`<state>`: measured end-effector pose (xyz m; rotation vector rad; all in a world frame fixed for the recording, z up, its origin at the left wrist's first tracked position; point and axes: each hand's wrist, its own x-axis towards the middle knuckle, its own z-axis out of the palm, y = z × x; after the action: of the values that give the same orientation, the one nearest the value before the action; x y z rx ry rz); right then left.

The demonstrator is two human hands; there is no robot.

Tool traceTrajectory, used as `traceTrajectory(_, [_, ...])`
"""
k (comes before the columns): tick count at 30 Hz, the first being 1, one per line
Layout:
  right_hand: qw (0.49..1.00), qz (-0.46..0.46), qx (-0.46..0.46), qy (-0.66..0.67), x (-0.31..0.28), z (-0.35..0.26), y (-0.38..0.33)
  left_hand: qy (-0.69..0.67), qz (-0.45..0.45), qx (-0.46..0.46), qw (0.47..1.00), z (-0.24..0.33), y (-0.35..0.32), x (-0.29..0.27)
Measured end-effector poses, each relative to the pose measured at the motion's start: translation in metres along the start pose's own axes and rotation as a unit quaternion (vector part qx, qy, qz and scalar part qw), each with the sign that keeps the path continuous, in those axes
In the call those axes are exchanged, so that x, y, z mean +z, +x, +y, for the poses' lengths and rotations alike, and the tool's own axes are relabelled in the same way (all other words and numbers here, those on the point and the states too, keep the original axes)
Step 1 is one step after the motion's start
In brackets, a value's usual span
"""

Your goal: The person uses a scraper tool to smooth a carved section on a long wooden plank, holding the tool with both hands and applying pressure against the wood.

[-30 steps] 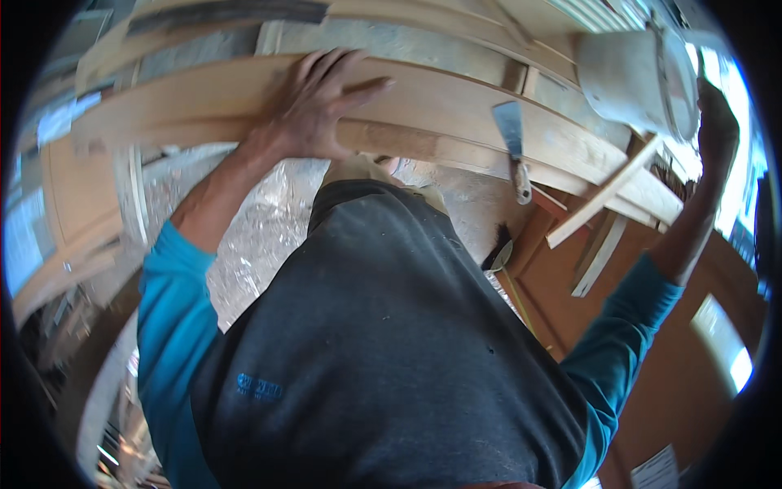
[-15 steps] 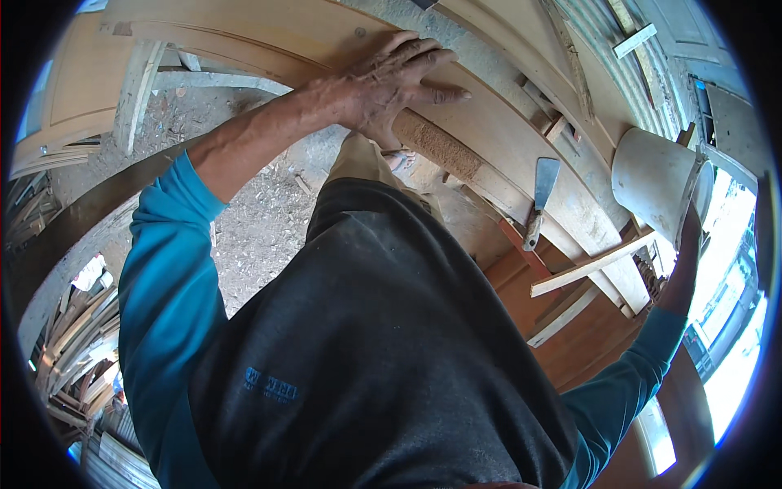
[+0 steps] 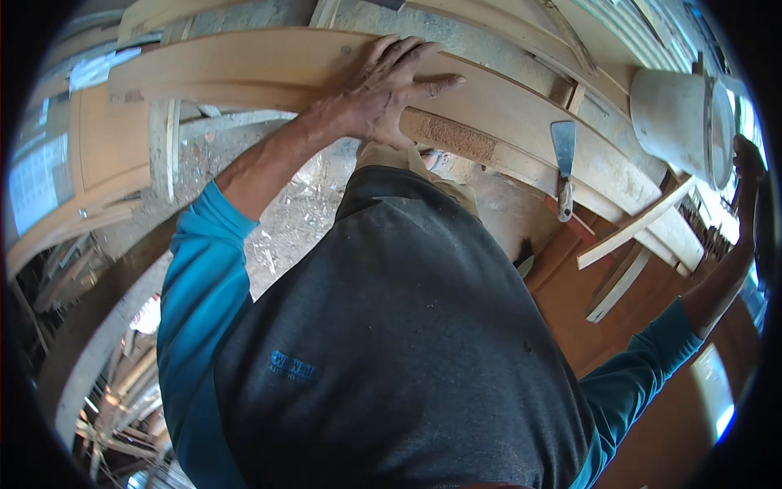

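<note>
My left hand (image 3: pixel 395 91) lies with its fingers spread on a long light-brown wooden panel (image 3: pixel 244 69). Just beside its wrist, a rough, brown, grainy strip (image 3: pixel 448 134) runs along the panel's near edge. Farther right, a scraper (image 3: pixel 564 151) with a wide metal blade and worn handle rests across the panel. At the far right, my right hand (image 3: pixel 748 167) is raised beside a whitish bucket (image 3: pixel 676 118), close to its rim. Shadow and the picture's edge hide the right fingers, so I cannot make out whether they hold anything.
Short wooden strips (image 3: pixel 635 224) stick out under the panel's right end. A reddish-brown board (image 3: pixel 570 285) lies below them. More long boards (image 3: pixel 521 41) lie beyond the panel. Scrap wood (image 3: pixel 122 391) is heaped at the lower left, and debris covers the ground (image 3: pixel 281 212).
The view has turned, shifting the panel, scraper and bucket to the right in the picture. My right hand has come away from the bucket's mouth; my left stays on the panel.
</note>
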<state>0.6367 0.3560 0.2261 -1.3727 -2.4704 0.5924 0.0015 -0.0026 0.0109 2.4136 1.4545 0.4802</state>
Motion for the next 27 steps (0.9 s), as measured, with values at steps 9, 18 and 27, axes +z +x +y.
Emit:
traceTrajectory(9, [0.978, 0.001, 0.172, 0.116, 0.180, -0.301, -0.114, -0.005, -0.012, 0.006, 1.000, -0.001, 0.004, 0.000])
traceTrajectory(18, [0.968, 0.030, 0.183, 0.170, 0.320, -0.412, -0.111, -0.010, -0.036, -0.001, 0.999, -0.002, 0.003, -0.001])
traceTrajectory(27, [0.975, 0.020, 0.189, 0.113, 0.361, -0.447, -0.100, -0.018, -0.055, -0.011, 0.998, -0.003, 0.001, 0.004])
